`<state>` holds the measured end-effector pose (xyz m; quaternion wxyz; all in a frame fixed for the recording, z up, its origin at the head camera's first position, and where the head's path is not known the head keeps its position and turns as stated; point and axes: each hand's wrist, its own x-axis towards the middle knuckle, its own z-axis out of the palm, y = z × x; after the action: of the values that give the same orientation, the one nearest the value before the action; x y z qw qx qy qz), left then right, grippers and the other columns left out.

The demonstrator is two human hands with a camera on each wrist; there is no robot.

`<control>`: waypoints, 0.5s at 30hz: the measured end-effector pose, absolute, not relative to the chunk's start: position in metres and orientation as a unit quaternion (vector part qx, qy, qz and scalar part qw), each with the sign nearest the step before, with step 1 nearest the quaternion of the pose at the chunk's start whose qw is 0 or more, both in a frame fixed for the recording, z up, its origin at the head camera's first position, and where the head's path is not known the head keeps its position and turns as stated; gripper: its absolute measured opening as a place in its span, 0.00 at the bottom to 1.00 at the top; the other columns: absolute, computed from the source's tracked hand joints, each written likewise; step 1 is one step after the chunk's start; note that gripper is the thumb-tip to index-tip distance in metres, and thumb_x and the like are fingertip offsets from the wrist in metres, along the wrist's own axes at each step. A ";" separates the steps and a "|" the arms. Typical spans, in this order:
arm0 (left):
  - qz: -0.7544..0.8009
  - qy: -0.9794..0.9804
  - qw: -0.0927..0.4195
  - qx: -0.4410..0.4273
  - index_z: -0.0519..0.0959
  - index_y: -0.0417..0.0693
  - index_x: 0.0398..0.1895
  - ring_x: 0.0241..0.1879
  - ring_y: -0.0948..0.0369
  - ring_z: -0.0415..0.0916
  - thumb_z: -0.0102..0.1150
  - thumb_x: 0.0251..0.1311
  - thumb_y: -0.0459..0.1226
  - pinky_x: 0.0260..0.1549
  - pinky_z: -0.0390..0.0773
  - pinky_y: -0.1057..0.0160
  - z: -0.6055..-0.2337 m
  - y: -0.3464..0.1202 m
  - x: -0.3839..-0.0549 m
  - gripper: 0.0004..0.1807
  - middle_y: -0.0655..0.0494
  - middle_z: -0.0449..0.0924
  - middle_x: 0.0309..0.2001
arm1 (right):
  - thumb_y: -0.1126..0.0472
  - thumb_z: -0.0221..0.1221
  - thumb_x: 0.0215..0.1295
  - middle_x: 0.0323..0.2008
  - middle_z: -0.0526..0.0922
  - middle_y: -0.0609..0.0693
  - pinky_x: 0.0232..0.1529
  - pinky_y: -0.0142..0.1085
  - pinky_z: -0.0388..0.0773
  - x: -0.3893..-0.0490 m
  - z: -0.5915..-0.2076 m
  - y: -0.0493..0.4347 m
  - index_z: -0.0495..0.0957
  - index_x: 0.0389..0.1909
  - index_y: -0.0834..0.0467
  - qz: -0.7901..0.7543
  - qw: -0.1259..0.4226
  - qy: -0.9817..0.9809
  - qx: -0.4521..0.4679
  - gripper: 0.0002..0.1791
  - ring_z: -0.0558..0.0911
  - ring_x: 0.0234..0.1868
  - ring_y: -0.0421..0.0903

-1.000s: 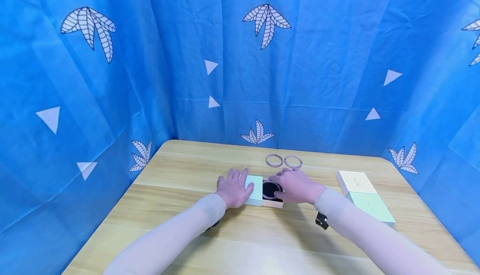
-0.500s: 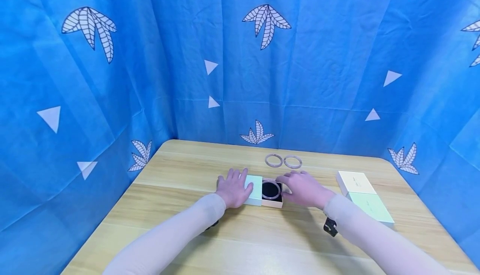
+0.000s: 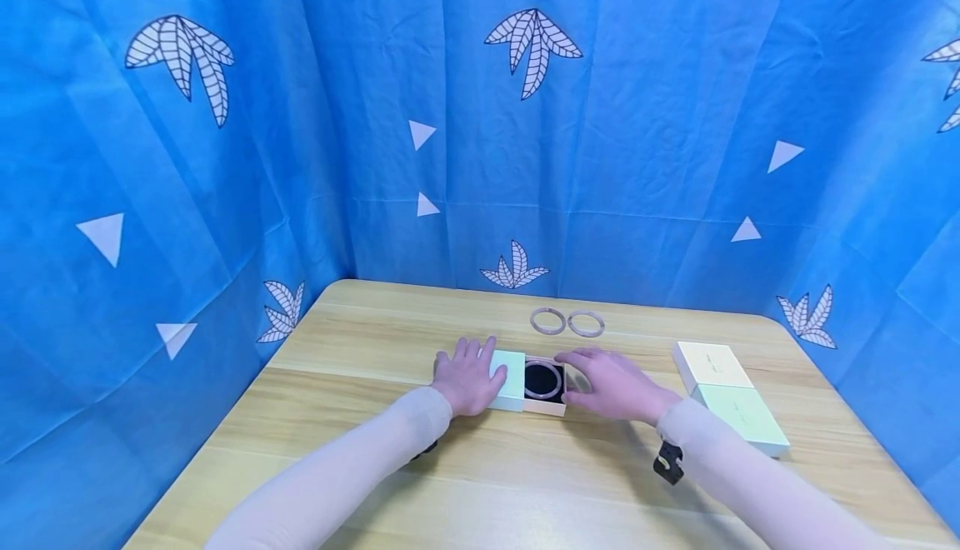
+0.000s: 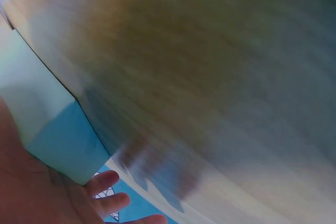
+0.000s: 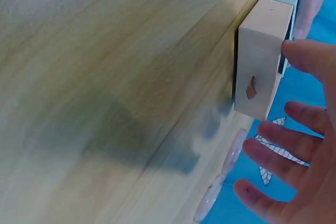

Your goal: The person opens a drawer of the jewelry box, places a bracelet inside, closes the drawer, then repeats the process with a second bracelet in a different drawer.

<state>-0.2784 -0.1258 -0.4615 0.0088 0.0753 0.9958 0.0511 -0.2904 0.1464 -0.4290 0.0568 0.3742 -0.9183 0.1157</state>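
Observation:
A drawer-style box lies on the table, with a light green sleeve (image 3: 510,377) and a cream inner tray (image 3: 544,408) partly slid out to the right. A pale purple bangle (image 3: 555,391) sits on the tray's black lining. My left hand (image 3: 463,379) rests against the sleeve's left part, fingers extended and spread, thumb over its top; the wrist view shows the palm beside the green wall. At the tray's right end is my right hand (image 3: 611,383), its fingers apart and relaxed. Its thumb (image 5: 304,56) is at the tray's rim, and it holds nothing.
Two more bangles (image 3: 548,332) lie side by side behind the box. Toward the right stand a cream-topped box (image 3: 714,364) and a green-topped box (image 3: 742,413), set close together. A blue patterned curtain (image 3: 637,117) hangs behind the wooden table (image 3: 420,492).
My right hand has drawn back to the right, from over the bangle to the tray's right end, uncovering the bangle. The left hand and the box look unmoved.

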 end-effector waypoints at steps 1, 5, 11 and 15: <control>0.052 0.996 0.007 0.075 0.51 0.53 0.81 0.77 0.45 0.52 0.24 0.73 0.62 0.65 0.59 0.31 -0.461 -0.126 -0.278 0.40 0.46 0.60 0.75 | 0.46 0.68 0.61 0.62 0.80 0.57 0.61 0.56 0.76 -0.291 -0.430 0.147 0.74 0.68 0.54 0.123 0.054 -0.918 0.374 0.35 0.80 0.61 0.60; 0.053 0.996 0.010 0.075 0.51 0.54 0.81 0.77 0.44 0.51 0.24 0.73 0.63 0.66 0.59 0.31 -0.459 -0.125 -0.276 0.40 0.46 0.59 0.76 | 0.46 0.68 0.61 0.64 0.78 0.58 0.60 0.57 0.76 -0.289 -0.433 0.150 0.73 0.69 0.54 0.155 0.040 -0.916 0.369 0.36 0.79 0.62 0.61; 0.050 0.996 0.008 0.077 0.51 0.54 0.81 0.77 0.45 0.52 0.24 0.73 0.63 0.66 0.60 0.31 -0.459 -0.126 -0.276 0.40 0.47 0.60 0.75 | 0.45 0.67 0.62 0.66 0.75 0.59 0.62 0.57 0.75 -0.288 -0.437 0.154 0.70 0.70 0.56 0.199 0.007 -0.911 0.362 0.38 0.78 0.62 0.60; 0.048 0.996 0.006 0.078 0.51 0.54 0.81 0.76 0.45 0.53 0.24 0.73 0.63 0.65 0.61 0.32 -0.458 -0.126 -0.276 0.40 0.47 0.61 0.75 | 0.43 0.69 0.60 0.68 0.73 0.59 0.63 0.59 0.73 -0.288 -0.437 0.154 0.69 0.71 0.57 0.217 -0.010 -0.908 0.357 0.42 0.76 0.64 0.61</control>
<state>-0.2756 -0.1259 -0.4582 0.0065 0.0783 0.9957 0.0481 -0.2877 0.1542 -0.4373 -0.0096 0.3572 -0.9083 0.2174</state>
